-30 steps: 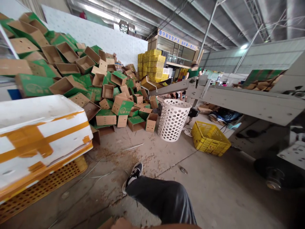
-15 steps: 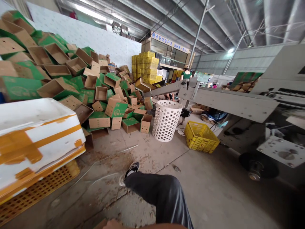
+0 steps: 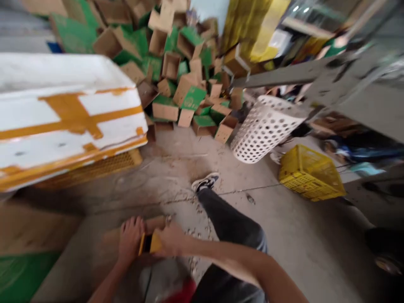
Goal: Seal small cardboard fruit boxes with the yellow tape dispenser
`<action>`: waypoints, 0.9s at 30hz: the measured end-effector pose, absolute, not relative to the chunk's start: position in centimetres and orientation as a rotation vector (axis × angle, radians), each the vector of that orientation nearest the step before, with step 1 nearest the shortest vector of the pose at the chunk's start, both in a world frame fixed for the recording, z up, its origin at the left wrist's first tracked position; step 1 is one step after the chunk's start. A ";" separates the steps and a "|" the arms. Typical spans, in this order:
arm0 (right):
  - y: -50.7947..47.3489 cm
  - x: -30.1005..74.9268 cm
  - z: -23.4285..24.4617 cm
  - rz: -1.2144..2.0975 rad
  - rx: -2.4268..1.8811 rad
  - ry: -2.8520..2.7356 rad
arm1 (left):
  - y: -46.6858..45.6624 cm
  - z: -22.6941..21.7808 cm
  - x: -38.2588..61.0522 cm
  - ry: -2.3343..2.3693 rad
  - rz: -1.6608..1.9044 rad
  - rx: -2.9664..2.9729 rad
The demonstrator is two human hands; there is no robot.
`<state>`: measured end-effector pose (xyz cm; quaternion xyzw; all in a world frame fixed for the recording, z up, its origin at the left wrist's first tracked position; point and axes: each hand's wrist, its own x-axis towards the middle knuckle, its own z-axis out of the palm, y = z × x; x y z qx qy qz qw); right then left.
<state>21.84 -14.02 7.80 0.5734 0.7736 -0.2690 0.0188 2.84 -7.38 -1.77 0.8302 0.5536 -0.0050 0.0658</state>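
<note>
Gripping a blurred yellow object (image 3: 150,243), perhaps a tool, left hand (image 3: 129,237) meets right hand (image 3: 172,240).

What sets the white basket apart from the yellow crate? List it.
The white basket is round and tall with round holes; the yellow crate is rectangular and low with fine mesh. The basket stands by the cardboard boxes; the crate lies nearer the grey machine. Both are perforated, on the floor.

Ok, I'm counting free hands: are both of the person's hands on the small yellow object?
Yes, the left hand and the right hand each grip one end of the small yellow object, low over the cardboard.
</note>
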 end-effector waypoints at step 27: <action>-15.3 42.7 9.6 -0.581 1.528 2.260 | -5.1 -4.8 1.3 1.750 0.187 2.464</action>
